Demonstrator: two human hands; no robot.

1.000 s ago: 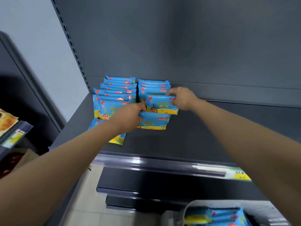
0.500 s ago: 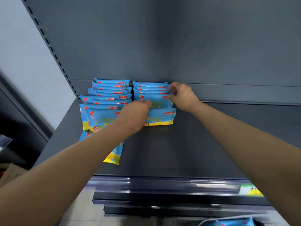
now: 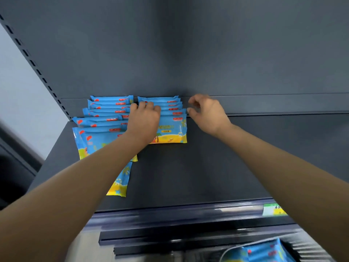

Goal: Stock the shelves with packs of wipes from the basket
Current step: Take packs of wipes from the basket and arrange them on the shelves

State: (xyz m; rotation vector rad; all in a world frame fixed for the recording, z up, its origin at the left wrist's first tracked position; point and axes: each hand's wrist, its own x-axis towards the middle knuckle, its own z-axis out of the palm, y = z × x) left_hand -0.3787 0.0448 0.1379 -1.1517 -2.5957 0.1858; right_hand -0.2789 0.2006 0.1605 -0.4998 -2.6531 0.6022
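Blue plastic packs of wipes (image 3: 171, 129), with yellow beach print and red marks, stand in two rows at the far left of the dark grey metal shelf (image 3: 207, 167); their lettering is too blurred to read. The left hand (image 3: 144, 123) lies on the right row, fingers hooked over the pack tops. The right hand (image 3: 208, 115) hovers just right of that row, loosely curled, holding nothing. A green-and-yellow price label (image 3: 273, 209) on the shelf's near rail is unreadable. More packs lie in the grey-rimmed basket (image 3: 229, 251), near right

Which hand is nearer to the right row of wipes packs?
Left. The left hand rests on the right row of packs; the right hand hovers just right of it, touching nothing.
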